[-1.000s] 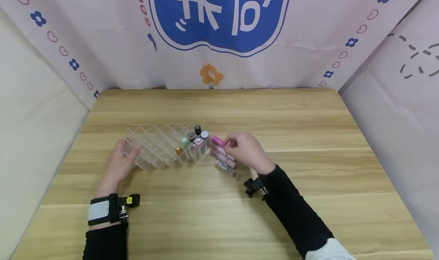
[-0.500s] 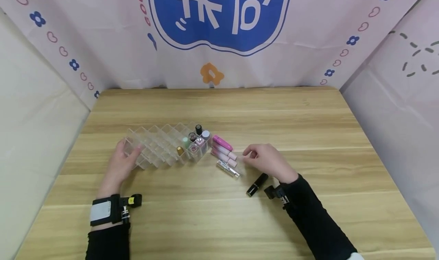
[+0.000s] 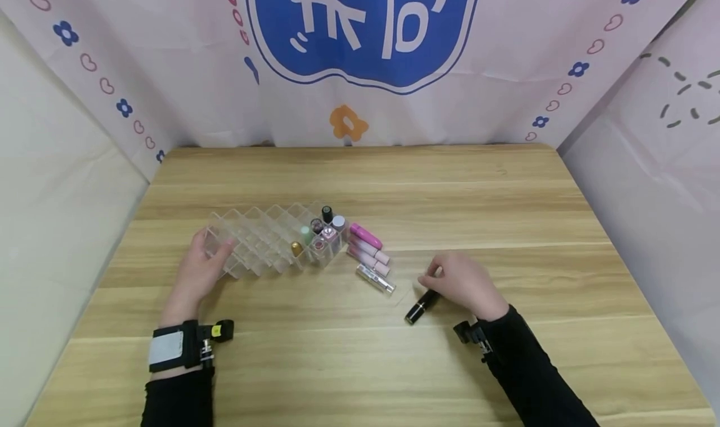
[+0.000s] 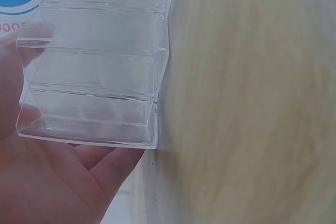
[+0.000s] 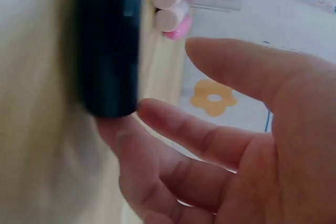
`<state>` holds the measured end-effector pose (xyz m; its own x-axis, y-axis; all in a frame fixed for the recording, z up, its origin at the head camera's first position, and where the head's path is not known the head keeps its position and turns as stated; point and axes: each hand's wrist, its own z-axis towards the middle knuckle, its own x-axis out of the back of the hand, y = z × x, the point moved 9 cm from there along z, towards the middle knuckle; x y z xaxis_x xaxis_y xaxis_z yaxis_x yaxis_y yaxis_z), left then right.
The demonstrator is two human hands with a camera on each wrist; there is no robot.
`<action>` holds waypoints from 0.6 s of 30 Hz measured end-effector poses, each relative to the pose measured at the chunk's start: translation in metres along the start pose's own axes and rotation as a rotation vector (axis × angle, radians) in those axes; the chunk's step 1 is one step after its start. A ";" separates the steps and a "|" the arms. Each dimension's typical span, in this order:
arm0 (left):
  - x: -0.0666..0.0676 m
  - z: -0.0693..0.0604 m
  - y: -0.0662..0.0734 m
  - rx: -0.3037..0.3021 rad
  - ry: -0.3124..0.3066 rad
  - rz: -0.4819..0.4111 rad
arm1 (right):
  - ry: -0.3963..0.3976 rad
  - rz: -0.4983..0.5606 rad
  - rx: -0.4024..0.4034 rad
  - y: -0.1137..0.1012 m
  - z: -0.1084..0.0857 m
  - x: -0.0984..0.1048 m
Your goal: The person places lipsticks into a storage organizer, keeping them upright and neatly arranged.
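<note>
A clear acrylic lipstick organizer (image 3: 253,239) with slanted compartments stands left of the table's middle. My left hand (image 3: 198,266) grips its left end, thumb on the near side; the left wrist view shows the fingers around the clear wall (image 4: 89,114). My right hand (image 3: 464,283) is at the far end of a black lipstick tube (image 3: 420,308) lying on the table. In the right wrist view the thumb stands apart from the fingers (image 5: 178,124), whose tips are at the end of the black tube (image 5: 109,45); whether they touch it, I cannot tell.
Several cosmetics stand in the organizer's right end, among them a gold-capped one (image 3: 296,248). Beside it lie a bright pink tube (image 3: 365,236), two pale pink-capped tubes (image 3: 368,249) and a silvery tube (image 3: 375,279). A printed cloth (image 3: 450,114) hangs behind the table.
My right hand has let go of the bright pink tube and moved right and nearer, to the black lipstick tube. The left hand keeps its hold on the organizer.
</note>
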<state>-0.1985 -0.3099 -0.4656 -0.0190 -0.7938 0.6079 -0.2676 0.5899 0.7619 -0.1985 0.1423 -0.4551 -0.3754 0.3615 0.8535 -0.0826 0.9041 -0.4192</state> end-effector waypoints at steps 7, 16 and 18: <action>-0.001 -0.001 -0.002 -0.001 0.008 -0.005 | -0.036 -0.023 -0.037 0.011 -0.006 -0.009; 0.000 0.000 -0.001 -0.006 0.009 0.001 | -0.156 0.027 -0.096 0.019 -0.017 -0.023; 0.000 0.000 0.000 -0.010 0.010 -0.003 | -0.179 0.072 -0.111 0.021 -0.020 -0.027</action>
<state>-0.1987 -0.3103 -0.4657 -0.0082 -0.7938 0.6081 -0.2580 0.5893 0.7657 -0.1717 0.1557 -0.4805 -0.5357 0.3887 0.7496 0.0487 0.9005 -0.4322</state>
